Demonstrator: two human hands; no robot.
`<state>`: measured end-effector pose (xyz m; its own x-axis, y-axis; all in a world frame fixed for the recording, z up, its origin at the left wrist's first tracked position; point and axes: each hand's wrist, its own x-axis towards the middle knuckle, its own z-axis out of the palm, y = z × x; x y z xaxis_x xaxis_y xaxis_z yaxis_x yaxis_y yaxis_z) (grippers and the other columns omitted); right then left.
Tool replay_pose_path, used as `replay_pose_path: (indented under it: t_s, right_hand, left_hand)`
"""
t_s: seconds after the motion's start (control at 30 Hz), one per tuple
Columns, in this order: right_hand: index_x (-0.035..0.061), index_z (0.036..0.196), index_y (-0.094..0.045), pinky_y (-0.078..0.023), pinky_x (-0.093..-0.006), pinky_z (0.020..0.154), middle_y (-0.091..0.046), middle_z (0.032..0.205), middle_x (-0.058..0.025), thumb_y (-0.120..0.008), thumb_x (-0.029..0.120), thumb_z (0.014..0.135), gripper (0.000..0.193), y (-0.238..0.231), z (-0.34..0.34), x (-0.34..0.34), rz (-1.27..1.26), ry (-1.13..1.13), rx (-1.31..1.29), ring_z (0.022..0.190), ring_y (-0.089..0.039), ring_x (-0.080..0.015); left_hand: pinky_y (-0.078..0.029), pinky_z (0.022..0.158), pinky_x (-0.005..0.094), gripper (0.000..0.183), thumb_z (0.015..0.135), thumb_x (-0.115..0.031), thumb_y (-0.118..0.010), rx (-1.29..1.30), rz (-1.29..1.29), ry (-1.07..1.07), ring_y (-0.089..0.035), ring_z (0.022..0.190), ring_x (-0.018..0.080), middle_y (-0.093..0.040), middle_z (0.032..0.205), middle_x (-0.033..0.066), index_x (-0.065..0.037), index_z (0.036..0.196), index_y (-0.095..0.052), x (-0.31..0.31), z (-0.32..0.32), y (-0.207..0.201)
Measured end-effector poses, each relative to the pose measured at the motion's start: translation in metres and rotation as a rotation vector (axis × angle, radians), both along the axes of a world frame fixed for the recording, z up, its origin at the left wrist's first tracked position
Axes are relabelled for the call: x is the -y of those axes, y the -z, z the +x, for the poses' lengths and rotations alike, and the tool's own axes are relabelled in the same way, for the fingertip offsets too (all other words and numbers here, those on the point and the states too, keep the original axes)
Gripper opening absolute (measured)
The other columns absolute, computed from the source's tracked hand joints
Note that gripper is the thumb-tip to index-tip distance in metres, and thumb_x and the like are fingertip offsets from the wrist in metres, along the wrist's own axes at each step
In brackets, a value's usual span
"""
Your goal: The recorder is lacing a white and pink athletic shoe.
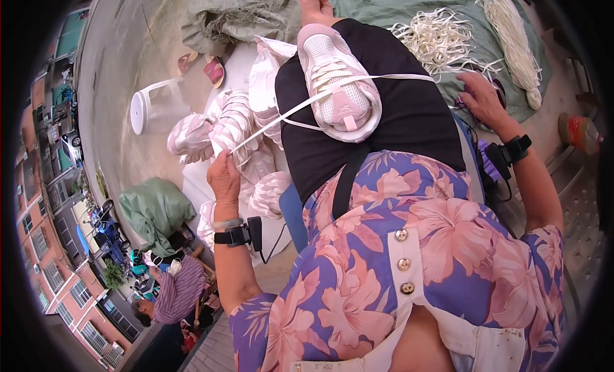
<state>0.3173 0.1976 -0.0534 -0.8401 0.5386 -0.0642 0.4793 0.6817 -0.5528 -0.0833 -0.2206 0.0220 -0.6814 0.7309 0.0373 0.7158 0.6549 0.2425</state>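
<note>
A pink and white sneaker (342,91) rests on my lap, its toe pointing away from me. White shoelace (281,118) is threaded through its lower eyelets, with one long end drawn left and another running right across my black trousers. My left hand (224,174) pinches the left end, pulling it taut well clear of the shoe. My right hand (484,102) is off to the right with fingers apart and holds nothing visible. Beneath it is a dark, purplish item, mostly hidden by the hand.
More pink and white sneakers (233,119) are heaped at my left. A loose pile of white laces (438,38) and a bundled hank (511,46) lie on a green sheet at far right. A white plastic container (153,107) and slippers (215,71) sit at far left. Another person (182,289) is lower left.
</note>
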Motion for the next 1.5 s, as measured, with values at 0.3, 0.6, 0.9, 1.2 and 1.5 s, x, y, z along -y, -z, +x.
replay_pose_path:
  t_s: [0.3, 0.6, 0.9, 1.2, 1.5]
  right_hand:
    - [0.0094, 0.098, -0.057, -0.039, -0.0345, 0.075, -0.058, 0.086, -0.0047, -0.059, 0.011, 0.079, 0.019, -0.043, -0.134, 0.053, 0.195, -0.355, -0.433, 0.084, -0.055, -0.0232]
    - [0.0072, 0.095, -0.059, -0.042, -0.0363, 0.069, -0.064, 0.087, -0.0101, -0.056, 0.01, 0.082, 0.013, -0.015, -0.039, -0.016, 0.277, -0.261, -0.228, 0.079, -0.058, -0.0287]
    - [0.0072, 0.107, -0.06, -0.047, -0.0343, 0.072, -0.063, 0.087, -0.0136, -0.056, 0.013, 0.086, 0.022, -0.033, 0.106, -0.154, 0.572, 0.03, -0.102, 0.08, -0.061, -0.0269]
    - [0.0072, 0.075, -0.053, -0.029, -0.0207, 0.037, -0.043, 0.052, 0.0025, -0.052, 0.024, 0.087, 0.021, -0.044, -0.01, -0.023, -1.015, 0.567, -0.197, 0.039, -0.037, -0.0046]
    - [0.007, 0.088, -0.057, -0.036, -0.0171, 0.046, -0.056, 0.07, 0.0017, -0.051, 0.024, 0.088, 0.019, -0.065, -0.137, 0.073, -1.135, 0.293, -0.098, 0.057, -0.049, -0.0036]
  left_hand:
    - [-0.046, 0.061, 0.0378, 0.014, 0.082, -0.011, -0.054, -0.071, 0.027, -0.001, -0.061, 0.064, 0.0317, -0.062, 0.073, 0.0165, -0.007, 0.093, -0.062, 0.024, -0.027, 0.0]
    - [-0.047, 0.064, 0.0387, 0.015, 0.083, -0.015, -0.054, -0.088, -0.033, -0.128, -0.061, 0.07, 0.0332, -0.063, 0.076, 0.016, -0.009, 0.094, -0.063, 0.057, -0.068, -0.003]
    - [-0.047, 0.065, 0.0411, 0.018, 0.082, -0.016, -0.052, -0.078, -0.079, -0.331, -0.061, 0.071, 0.0355, -0.062, 0.074, 0.0185, -0.01, 0.094, -0.064, 0.052, -0.114, -0.021]
    - [-0.038, 0.035, 0.021, 0.02, 0.08, -0.019, -0.053, 1.06, 0.092, -0.537, -0.05, 0.037, 0.0111, -0.054, 0.053, 0.0046, -0.003, 0.068, -0.057, -0.065, -0.011, -0.013]
    - [-0.034, 0.034, 0.0179, 0.016, 0.082, -0.016, -0.053, 1.474, 0.048, -0.114, -0.047, 0.037, 0.0062, -0.056, 0.056, 0.0035, -0.003, 0.074, -0.057, -0.159, 0.065, 0.001]
